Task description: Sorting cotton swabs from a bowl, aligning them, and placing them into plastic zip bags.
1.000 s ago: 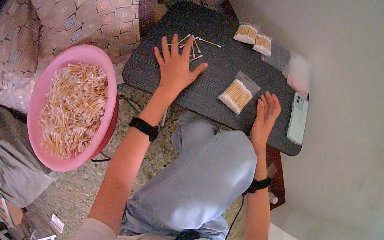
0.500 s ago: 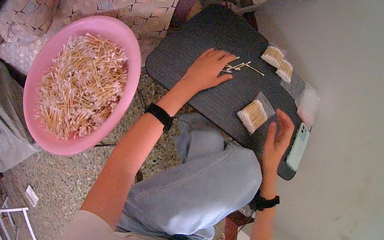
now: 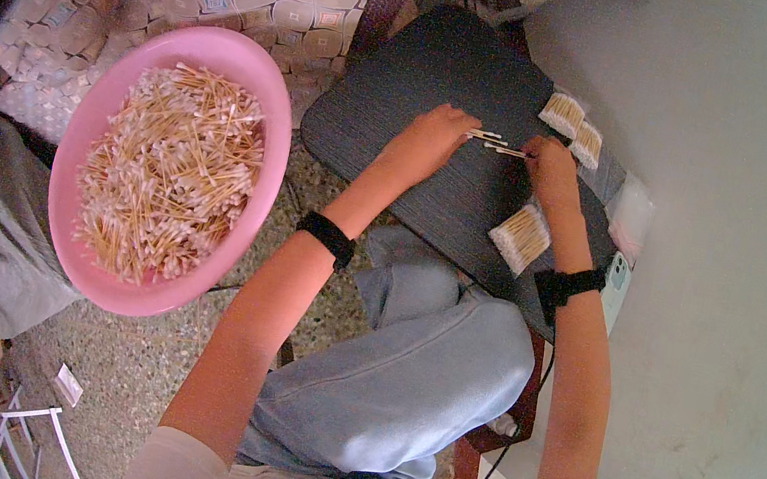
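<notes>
Left hand [image 3: 431, 139] and right hand [image 3: 553, 175] were half-curled — any grip impossible to tell | loose swabs [image 3: 496, 147] lay between them over the desk [image 3: 449, 58], long axes running crosswise — both hands near

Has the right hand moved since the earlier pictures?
Yes: against the table, the right hand has moved forward and left, to the loose cotton swabs.

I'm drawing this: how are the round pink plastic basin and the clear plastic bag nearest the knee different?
The pink basin is much bigger than the clear bag. The basin's cotton swabs lie jumbled; the bag's are lined up. The basin is left of the black table; the bag lies on it. Both hold white-tipped swabs.
</notes>
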The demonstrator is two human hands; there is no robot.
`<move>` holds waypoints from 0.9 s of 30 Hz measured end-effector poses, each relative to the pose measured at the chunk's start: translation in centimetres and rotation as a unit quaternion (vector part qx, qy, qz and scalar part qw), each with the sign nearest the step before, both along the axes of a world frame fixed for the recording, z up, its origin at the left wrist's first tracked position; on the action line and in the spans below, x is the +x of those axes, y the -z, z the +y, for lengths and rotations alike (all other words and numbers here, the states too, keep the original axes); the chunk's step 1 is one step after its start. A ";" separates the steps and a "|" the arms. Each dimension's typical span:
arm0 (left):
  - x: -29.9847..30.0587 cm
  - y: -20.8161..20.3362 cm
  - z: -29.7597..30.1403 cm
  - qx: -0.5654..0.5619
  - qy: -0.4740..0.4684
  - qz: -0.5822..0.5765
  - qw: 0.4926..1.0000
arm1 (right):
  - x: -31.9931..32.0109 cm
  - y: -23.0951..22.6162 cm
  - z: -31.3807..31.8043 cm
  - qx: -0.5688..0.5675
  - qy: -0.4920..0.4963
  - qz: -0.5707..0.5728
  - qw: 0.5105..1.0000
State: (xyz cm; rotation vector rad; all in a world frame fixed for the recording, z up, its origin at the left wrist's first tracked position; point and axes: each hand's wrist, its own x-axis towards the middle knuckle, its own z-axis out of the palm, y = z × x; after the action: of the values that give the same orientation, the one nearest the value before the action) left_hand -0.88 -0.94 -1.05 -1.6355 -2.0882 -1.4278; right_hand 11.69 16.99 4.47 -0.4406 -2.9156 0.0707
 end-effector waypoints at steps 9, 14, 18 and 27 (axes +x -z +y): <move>0.0 -0.6 -0.5 -0.072 0.043 -0.031 0.996 | -0.6 0.4 -4.1 -0.103 -0.047 0.123 0.986; 0.8 -1.6 -0.7 -0.013 0.062 -0.053 0.997 | -1.0 1.0 -4.4 -0.094 -0.105 0.103 0.985; 0.3 -1.5 -0.6 0.026 0.048 -0.030 0.998 | -1.1 0.7 -5.6 -0.069 -0.123 0.056 0.988; 0.1 -1.4 -0.2 0.027 0.024 -0.088 0.995 | -1.3 1.1 -7.8 0.024 -0.179 0.073 0.981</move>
State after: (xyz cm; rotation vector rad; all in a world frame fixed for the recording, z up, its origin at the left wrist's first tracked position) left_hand -0.81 -1.14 0.30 -1.6034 -2.0915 -1.6865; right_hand 10.42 9.16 3.38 0.0968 -2.8065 0.0780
